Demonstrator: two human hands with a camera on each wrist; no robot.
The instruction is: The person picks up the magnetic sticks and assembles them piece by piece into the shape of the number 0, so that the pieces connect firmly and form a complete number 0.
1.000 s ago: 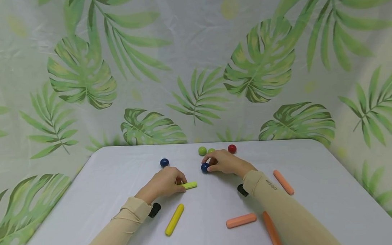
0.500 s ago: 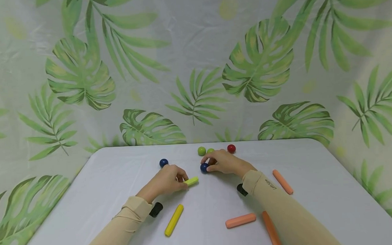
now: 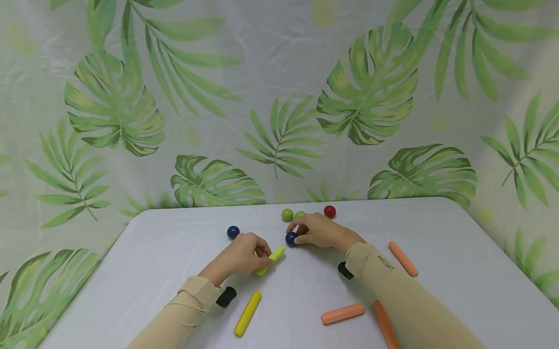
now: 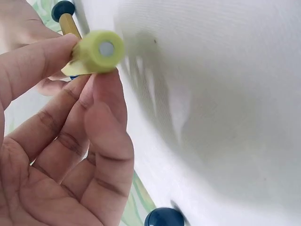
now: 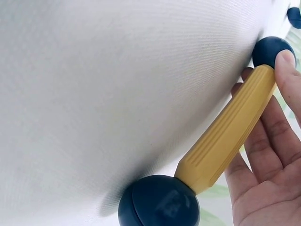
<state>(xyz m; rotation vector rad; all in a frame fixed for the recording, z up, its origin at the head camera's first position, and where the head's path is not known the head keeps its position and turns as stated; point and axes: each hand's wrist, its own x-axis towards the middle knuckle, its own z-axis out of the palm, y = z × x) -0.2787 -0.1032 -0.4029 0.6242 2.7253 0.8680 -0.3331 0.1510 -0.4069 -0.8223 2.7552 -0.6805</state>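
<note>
The left hand (image 3: 246, 252) pinches a lime rod (image 3: 277, 253) whose long axis, in the head view, slants away and rightward above the worktop (image 3: 108, 303) toward a blue ball (image 3: 291, 239), apart from it but near, at the closer right hand (image 3: 320, 230). In the left wrist view, the rod's grey end disc (image 4: 106, 48) faces the camera. In the right wrist view, that hand's thumb and fingers pinch the ball, which meets one end of a yellow rod (image 5: 225, 132), a second blue ball (image 5: 160, 202) at the other.
</note>
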